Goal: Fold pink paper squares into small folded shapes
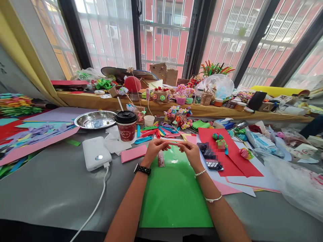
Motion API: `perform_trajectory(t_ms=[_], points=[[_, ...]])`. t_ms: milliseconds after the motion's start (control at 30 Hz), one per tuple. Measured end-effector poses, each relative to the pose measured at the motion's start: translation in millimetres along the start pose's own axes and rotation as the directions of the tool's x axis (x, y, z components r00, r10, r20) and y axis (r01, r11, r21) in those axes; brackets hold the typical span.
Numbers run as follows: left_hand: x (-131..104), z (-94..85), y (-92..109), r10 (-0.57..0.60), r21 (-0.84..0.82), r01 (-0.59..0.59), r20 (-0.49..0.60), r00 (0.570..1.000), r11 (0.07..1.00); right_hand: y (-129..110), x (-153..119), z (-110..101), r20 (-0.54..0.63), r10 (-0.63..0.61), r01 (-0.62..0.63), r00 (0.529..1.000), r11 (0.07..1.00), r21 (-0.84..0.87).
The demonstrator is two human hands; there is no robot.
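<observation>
Between my two hands a narrow strip of pink paper [174,143] is stretched level, above the far part of a shiny green sheet [174,198]. My left hand [158,148] pinches its left end, and a dark watch band is on that wrist. On the other end the fingers of my right hand [188,150] are closed; bracelets circle that arm. Below the strip, near my left hand, lies a small patterned piece [161,159] on the green sheet. Folded pink paper [133,153] rests left of my left hand, and a phone [210,157] right of my right hand.
A white power bank [96,153] with a cable, a lidded paper cup [126,126] and a steel plate [96,120] stand at left. Coloured paper strips [166,130] lie beyond my hands. Red sheets [234,158] and plastic bags [295,181] are at right; crafts crowd the window ledge [108,104].
</observation>
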State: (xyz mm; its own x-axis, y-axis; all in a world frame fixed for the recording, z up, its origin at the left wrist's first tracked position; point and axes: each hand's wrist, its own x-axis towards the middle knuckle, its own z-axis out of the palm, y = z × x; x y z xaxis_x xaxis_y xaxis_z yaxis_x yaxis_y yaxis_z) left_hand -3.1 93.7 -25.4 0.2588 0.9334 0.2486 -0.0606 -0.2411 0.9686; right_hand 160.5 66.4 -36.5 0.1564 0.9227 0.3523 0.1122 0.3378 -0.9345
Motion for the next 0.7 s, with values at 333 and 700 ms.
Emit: perform_trajectory(t_ms=[333, 700], points=[[1.7, -7.0, -2.1, -0.062, 0.011, 0.062, 0.016, 0.998, 0.998, 7.2, 5.6, -3.7, -0.014, 0.063, -0.064, 0.998, 0.998, -0.021], [-0.2, -2.7, 0.8, -0.052, 0.150, 0.023, 0.190, 0.980, 0.988, 8.7, 3.6, -2.1, 0.168, 0.052, -0.042, 0.984, 0.997, -0.065]])
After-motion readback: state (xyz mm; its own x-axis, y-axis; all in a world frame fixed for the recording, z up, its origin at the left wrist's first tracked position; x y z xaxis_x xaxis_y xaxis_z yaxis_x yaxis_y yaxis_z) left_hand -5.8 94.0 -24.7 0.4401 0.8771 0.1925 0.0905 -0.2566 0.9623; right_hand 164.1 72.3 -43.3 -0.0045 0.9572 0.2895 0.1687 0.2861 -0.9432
